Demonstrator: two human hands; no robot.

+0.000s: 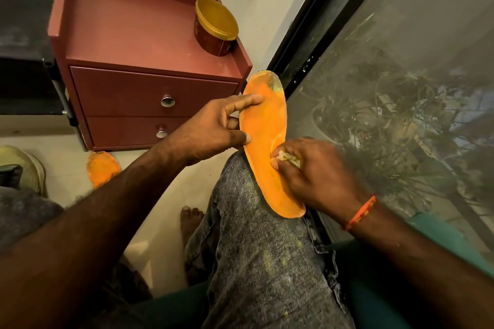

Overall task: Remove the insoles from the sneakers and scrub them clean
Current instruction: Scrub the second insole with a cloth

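Note:
An orange insole point(267, 125) lies lengthwise on my right knee, its toe end pointing away from me and smeared pale. My left hand point(213, 131) pinches its left edge, forefinger across the top and thumb at the side. My right hand point(312, 171) grips a small crumpled pale wad point(287, 157) and presses it on the insole's near half. A second orange insole point(103, 168) lies on the floor to the left, partly hidden behind my left forearm. A pale sneaker point(29, 165) shows at the left edge.
A dark red two-drawer cabinet point(149, 93) stands ahead with a gold-lidded round tub point(216, 25) on top. A dark-framed glass window point(387, 88) runs along the right. My bare foot point(190, 218) rests on the cream floor. A black object point(24, 56) is at far left.

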